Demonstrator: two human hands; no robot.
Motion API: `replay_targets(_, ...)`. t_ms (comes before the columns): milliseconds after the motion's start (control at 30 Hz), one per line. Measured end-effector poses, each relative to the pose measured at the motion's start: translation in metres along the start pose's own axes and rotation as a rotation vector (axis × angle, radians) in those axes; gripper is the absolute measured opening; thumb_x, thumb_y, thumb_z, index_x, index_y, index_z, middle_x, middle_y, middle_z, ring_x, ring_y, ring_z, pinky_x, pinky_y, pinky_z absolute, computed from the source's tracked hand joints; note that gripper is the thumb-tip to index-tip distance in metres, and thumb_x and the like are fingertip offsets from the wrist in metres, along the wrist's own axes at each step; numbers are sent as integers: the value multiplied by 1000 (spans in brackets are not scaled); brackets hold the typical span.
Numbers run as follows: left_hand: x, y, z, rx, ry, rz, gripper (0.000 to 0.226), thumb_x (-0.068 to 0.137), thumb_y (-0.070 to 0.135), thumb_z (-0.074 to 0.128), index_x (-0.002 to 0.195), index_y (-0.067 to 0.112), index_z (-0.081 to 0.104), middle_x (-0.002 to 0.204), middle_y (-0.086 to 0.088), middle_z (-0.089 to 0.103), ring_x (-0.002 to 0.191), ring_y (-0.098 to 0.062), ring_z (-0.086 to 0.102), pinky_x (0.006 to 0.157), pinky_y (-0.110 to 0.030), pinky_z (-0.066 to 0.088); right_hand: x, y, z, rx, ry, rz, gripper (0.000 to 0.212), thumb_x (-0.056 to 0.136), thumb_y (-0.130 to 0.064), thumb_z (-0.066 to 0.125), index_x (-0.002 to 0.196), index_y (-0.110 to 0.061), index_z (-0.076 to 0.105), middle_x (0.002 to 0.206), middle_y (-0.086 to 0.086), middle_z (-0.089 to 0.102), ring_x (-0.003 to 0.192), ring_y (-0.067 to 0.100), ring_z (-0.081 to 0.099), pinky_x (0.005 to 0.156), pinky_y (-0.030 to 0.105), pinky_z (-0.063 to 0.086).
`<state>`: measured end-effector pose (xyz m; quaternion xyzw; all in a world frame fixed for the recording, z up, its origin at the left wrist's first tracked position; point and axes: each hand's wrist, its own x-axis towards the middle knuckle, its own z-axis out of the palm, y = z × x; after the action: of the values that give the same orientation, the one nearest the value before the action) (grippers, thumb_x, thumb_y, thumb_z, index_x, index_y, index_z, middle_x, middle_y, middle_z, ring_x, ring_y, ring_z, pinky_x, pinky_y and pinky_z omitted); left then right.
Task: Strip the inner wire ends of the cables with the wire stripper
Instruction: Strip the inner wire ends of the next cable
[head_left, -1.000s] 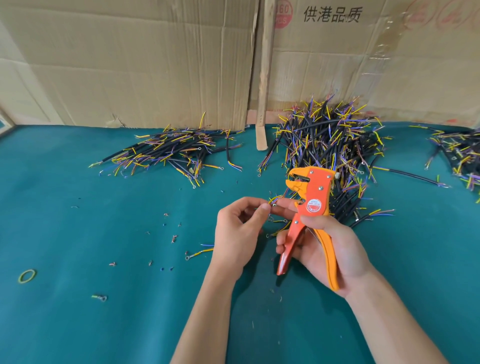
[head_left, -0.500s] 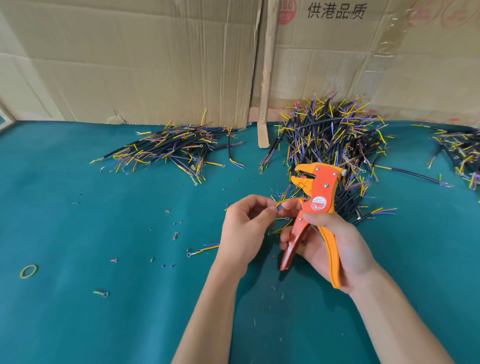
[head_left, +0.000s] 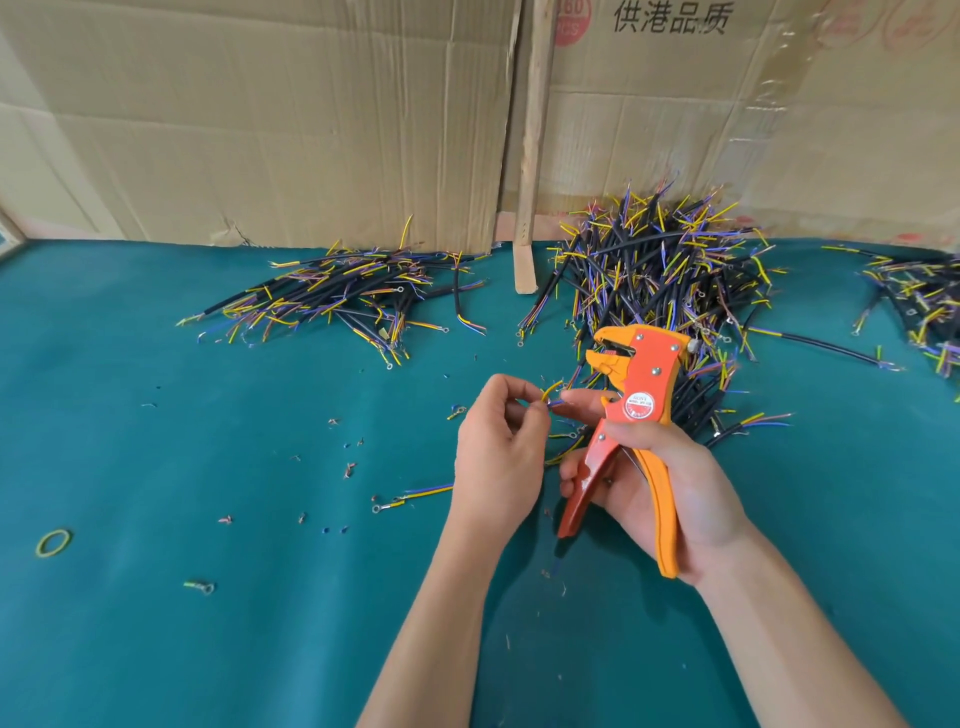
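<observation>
Open teal-covered bench (head_left: 156, 649) from 6 to 9 o'clock; heaps of black multicolour-tipped cables (head_left: 660, 280) and brown cardboard wall (head_left: 260, 130) block 11 to 2 o'clock.

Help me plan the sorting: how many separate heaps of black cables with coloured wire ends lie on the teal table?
3. A flat heap of black cables back left, a taller heap back centre behind the stripper, and a third heap cut off by the right edge; more may lie outside the view.
</observation>
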<state>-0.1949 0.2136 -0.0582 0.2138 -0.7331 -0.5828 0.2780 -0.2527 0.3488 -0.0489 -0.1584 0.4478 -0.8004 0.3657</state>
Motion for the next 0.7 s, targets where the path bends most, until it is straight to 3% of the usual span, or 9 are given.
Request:
replay_targets(100, 0, -1, 0, 16, 20, 57, 10, 95, 7, 57, 90, 15, 57, 55, 13, 49, 52, -6, 41, 53, -18, 37, 0, 0, 1, 9, -12, 1, 52, 81, -18, 61, 130, 1, 62, 127, 17, 67, 72, 33, 63, 70, 43, 56)
replay_targets(333, 0, -2, 2, 36, 77, 81, 13, 96, 7, 56, 88, 17, 54, 67, 9, 54, 56, -4, 46, 54, -14, 38, -1, 5, 7, 13, -23, -22, 54, 82, -15, 57, 134, -3, 58, 137, 15, 64, 71, 32, 64, 70, 44, 57)
replay_targets(600, 4, -5, -2, -32, 88, -6, 15, 93, 7, 52, 85, 20, 50, 65, -1, 58, 55, -16, 54, 53, -25, 45, -5, 13, 13, -6, -48, -51, 68, 71, -19, 69, 138, -13, 60, 140, 9, 63, 71, 32, 66, 70, 43, 58)
replay_targets(700, 3, -5, -4, -48, 51, 5, 19, 92, 7, 50, 83, 24, 48, 69, -10, 59, 51, -23, 50, 50, -37, 44, -3, 13, 16, -60, -31, -41, 62, 72, -14, 69, 133, -16, 66, 130, 14, 67, 71, 34, 65, 69, 46, 57)
